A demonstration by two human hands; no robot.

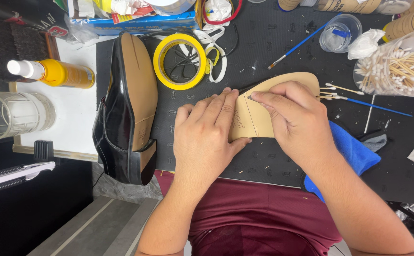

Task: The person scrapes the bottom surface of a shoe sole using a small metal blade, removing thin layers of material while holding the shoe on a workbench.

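black shoe [121, 114] — yellow tape roll [179, 61]

Insole [264, 118]: tan leather-like sheet, matt, smooth. Dress shoe [121, 114]: black upper, high gloss; sole tan, matt. Counter [273, 47] mat: black, matt, embossed. Tape roll [179, 61]: yellow, glossy plastic. Cloth [354, 151]: blue, soft nap.

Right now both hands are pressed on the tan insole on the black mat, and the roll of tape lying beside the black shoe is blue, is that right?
Not quite. The tape roll is yellow, not blue, as the head view shows. The rest holds: the left hand and right hand are both on the tan insole on the black mat, and the roll lies beside the black shoe.
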